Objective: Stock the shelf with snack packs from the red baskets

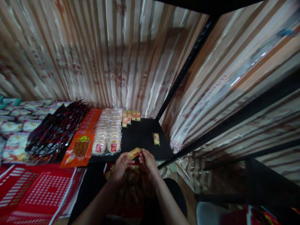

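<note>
Between my two hands is a small yellow-wrapped snack packet [134, 153], held just above the front edge of the black tabletop [140, 134]. My left hand [121, 164] pinches its left end. The right end is gripped by the fingers of my right hand [147, 157]. Below my hands, on my lap, a dark red bag or container [131, 184] holds several similar yellow packets, partly hidden by my arms. One more yellow packet [156, 138] lies alone on the tabletop to the right. Several others stand in a small group [131, 117] at the back.
Left of the yellow packets are rows of round crackers in clear wrap [114, 143], an orange snack bag [81, 148], dark shiny packets [53, 134] and white snack bags [16, 147]. A red basket [44, 190] is at lower left. Black frame bars [187, 62] and a striped curtain [105, 62] enclose the table.
</note>
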A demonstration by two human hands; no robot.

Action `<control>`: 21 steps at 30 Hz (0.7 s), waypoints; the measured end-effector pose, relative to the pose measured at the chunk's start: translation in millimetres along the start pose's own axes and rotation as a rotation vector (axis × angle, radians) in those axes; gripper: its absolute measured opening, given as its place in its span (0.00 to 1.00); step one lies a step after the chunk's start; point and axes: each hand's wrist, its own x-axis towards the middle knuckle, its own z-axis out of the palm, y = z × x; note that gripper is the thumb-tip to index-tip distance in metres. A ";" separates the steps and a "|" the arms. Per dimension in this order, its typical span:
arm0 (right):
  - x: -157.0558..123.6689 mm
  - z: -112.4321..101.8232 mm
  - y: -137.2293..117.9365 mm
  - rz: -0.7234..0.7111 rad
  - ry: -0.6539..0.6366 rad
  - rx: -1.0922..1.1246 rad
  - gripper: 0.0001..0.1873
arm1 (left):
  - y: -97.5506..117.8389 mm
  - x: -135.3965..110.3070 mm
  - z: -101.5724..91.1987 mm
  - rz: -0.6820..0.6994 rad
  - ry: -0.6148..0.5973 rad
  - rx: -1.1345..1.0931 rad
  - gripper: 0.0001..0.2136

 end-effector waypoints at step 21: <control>30.9 -11.8 -21.1 -0.906 -0.239 -1.007 0.24 | 38.5 51.4 35.2 0.135 -0.019 0.633 0.08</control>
